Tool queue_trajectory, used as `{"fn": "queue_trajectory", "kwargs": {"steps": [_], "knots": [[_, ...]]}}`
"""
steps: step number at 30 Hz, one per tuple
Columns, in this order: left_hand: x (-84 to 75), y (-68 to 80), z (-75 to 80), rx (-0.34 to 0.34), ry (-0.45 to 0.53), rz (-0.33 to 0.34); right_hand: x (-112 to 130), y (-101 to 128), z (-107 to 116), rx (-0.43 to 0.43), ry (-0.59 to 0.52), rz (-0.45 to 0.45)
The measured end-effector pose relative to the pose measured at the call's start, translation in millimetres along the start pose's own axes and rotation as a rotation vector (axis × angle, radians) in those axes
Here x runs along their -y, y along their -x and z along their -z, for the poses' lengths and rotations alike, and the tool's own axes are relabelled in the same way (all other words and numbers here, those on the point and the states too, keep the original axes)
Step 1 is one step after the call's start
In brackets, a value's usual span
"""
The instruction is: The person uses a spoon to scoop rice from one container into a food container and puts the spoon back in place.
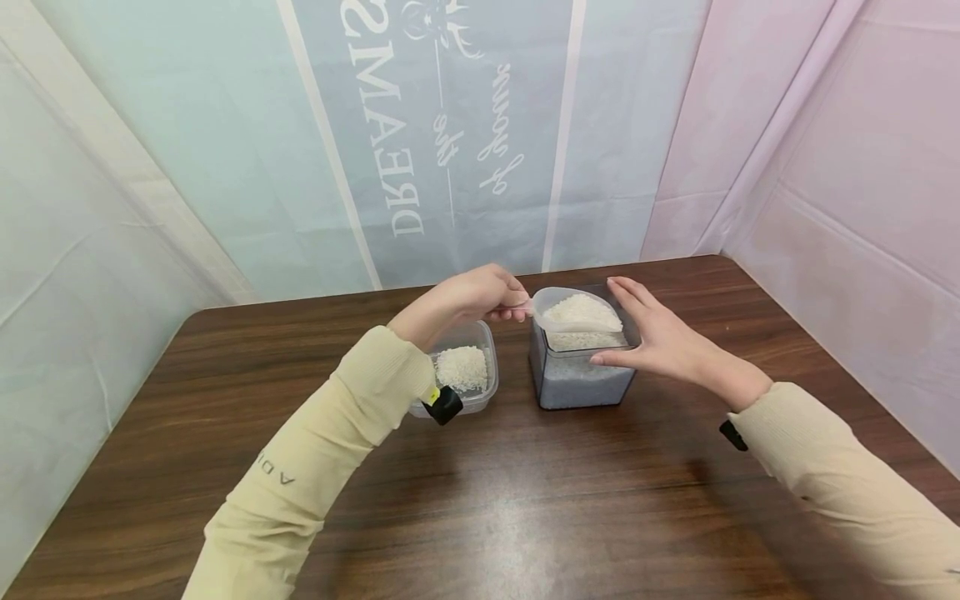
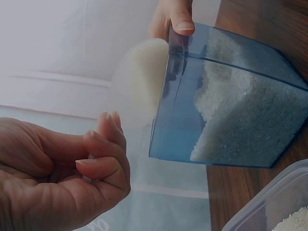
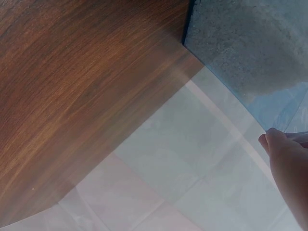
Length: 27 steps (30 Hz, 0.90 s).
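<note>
My left hand [image 1: 468, 302] pinches the thin handle of a translucent scoop [image 1: 542, 304]. White rice [image 1: 581, 312] is heaped in the scoop, which is level over the mouth of a clear blue-grey storage bin [image 1: 581, 385]. Through the bin's walls more rice [image 2: 245, 110] shows, sloping up one side. With thumb at the front and fingers at the back, my right hand [image 1: 663, 337] holds the bin by its rim. In the left wrist view the scoop's handle is mostly hidden by curled fingers. Only the fingertips and part of the right hand [image 3: 288, 163] show in the right wrist view.
Left of the bin stands a clear plastic tub [image 1: 491, 375] with a small mound of rice [image 1: 461, 368], partly behind my left sleeve. Both containers are on a dark wooden table [image 1: 480, 500]. Printed cloth [image 1: 450, 200] hangs along the table's back edge.
</note>
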<state>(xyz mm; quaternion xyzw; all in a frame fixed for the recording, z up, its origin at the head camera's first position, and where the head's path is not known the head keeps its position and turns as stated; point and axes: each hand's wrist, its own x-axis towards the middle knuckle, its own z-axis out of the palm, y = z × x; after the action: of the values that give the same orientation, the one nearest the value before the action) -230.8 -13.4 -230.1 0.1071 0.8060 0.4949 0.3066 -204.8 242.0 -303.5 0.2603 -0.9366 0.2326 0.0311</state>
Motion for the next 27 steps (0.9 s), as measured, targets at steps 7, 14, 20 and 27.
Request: {"fn": "queue_trajectory", "kwargs": {"steps": [7, 14, 20, 27], "knots": [[4.1, 2.6, 0.7, -0.013, 0.015, -0.02, -1, 0, -1, -0.004, -0.005, 0.003], [8.2, 4.1, 0.9, -0.013, 0.061, -0.031, -1, 1, -1, -0.004, -0.009, 0.005], [11.1, 7.5, 0.9, -0.005, 0.092, -0.049, -1, 1, -1, -0.008, -0.007, 0.007], [13.8, 10.5, 0.3, -0.005, 0.104, -0.076, -1, 2, -1, -0.015, -0.012, 0.019]]}}
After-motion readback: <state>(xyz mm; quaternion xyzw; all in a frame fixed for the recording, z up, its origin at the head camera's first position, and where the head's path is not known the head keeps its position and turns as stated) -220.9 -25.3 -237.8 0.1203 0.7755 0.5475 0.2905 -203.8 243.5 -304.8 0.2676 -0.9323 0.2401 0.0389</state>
